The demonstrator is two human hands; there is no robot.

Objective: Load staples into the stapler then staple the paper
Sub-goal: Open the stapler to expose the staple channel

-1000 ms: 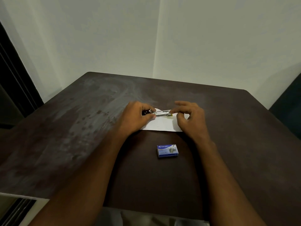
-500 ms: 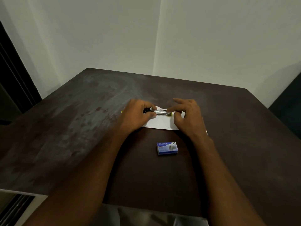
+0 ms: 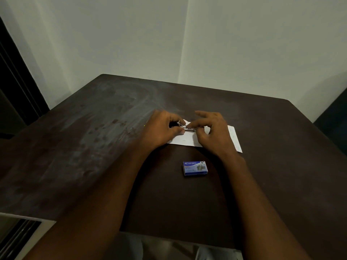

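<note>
Left hand (image 3: 161, 132) gripping the small stapler (image 3: 185, 127) above the white paper (image 3: 187, 140), right hand (image 3: 214, 134) pinching its metal right end, blue staple box (image 3: 195, 168) nearer on the dark table (image 3: 93, 147)

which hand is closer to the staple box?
Right. The right hand is just beyond the staple box, its wrist nearly above it; the left hand is farther off, up-left.
</note>
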